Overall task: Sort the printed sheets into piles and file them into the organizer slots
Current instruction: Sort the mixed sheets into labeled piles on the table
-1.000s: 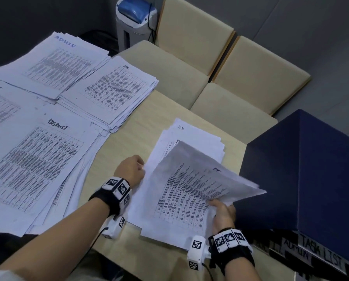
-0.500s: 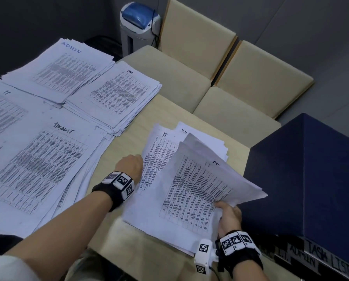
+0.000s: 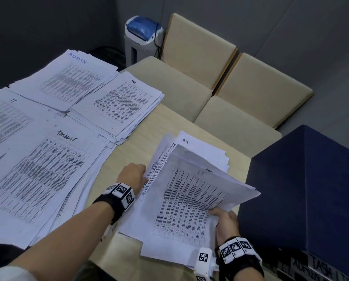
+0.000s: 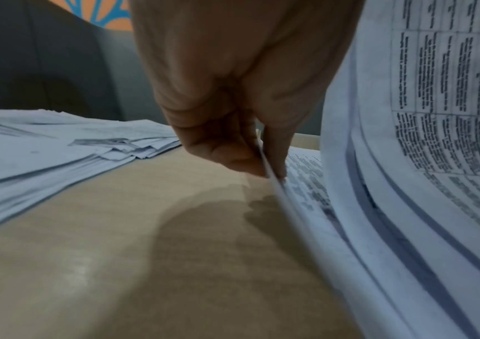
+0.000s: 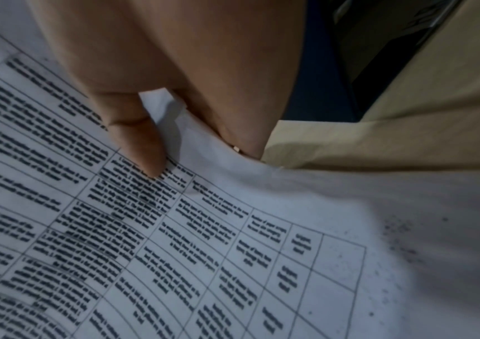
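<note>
Now left hand has a pinch grip on one IT sheet at frame centre, peeled since a second ago; right hand clamps the lifted bundle. Next: IT pile, upper left.

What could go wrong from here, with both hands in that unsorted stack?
1. The right hand holds the lifted bundle of sheets by one corner only; the fanned pages could slip.
2. The left hand pinches a thin sheet edge; it may grab two sheets, or crease one.
3. The HR pile overlaps the ADMIN pile; they could mix.
</note>
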Motion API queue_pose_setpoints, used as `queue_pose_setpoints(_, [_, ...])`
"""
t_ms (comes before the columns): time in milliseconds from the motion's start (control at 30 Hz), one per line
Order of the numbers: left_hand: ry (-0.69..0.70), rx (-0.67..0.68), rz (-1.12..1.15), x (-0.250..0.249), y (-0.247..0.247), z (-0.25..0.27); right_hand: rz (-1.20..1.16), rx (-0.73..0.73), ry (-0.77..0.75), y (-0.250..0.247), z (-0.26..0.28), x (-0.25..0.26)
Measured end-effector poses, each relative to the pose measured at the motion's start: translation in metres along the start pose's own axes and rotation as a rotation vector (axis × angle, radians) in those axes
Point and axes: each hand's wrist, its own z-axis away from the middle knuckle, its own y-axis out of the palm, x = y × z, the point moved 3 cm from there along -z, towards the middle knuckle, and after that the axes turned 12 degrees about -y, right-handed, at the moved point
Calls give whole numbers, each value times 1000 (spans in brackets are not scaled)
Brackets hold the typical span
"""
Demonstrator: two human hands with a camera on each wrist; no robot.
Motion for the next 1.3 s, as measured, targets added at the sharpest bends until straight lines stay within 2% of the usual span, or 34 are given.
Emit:
queue_pose_setpoints(67, [70,-7,74,1,0,-1,-14,3,-7,0,0,-1])
queue_pose_setpoints(133, [118,48,59,3,1,0,-11,6,-5,-1,-2,-2])
queue_pose_setpoints(200, [124,61,-124,3,-4,4,-11,-6,6,-4,-4,-4])
queue_pose_setpoints(300, [99,-2,-448,-4,-20,12,-26,-28,23,-5,-6,-8])
queue_pose_setpoints(433, [77,-46,-547,-14,-35,17,-37,-27,40,-1,-6,-12])
queue_pose_setpoints(533, [103,-133,-473,-15,-37,17,-63,-20,44,1,-5,-10])
queue_pose_setpoints(633, [148,-135,-339,-13,-28,14,-112,-16,70,2,-7,-10])
queue_pose_setpoints(733, [182,-79,-10,-10,-26,13,-197,-16,105,5,-7,-10])
queue_pose_setpoints(767, [203,-15,150,-11,-27,16,-227,6,114,6,-7,-11])
queue_pose_setpoints(833, [229,211,550,-9,-27,21,-266,50,133,7,-6,-12])
queue_pose_setpoints(900, [227,417,762,-7,-26,28,-276,69,126,6,-6,-14])
queue_pose_setpoints(967, [234,571,738,-6,-20,31,-259,86,92,6,-6,-15])
queue_pose_setpoints(1033, [221,634,687,-5,-14,32,-246,95,53,6,-5,-17])
queue_pose_setpoints(1067, [179,617,703,-4,-9,30,-246,79,43,6,-3,-18])
queue_pose_setpoints(1167, [10,350,750,2,-7,23,-254,35,26,5,2,-21])
queue_pose_setpoints(1200, [1,325,757,2,-7,24,-270,20,13,4,3,-21])
queue_pose_setpoints(1300, [188,474,713,-4,-5,33,-300,-21,-33,6,5,-9])
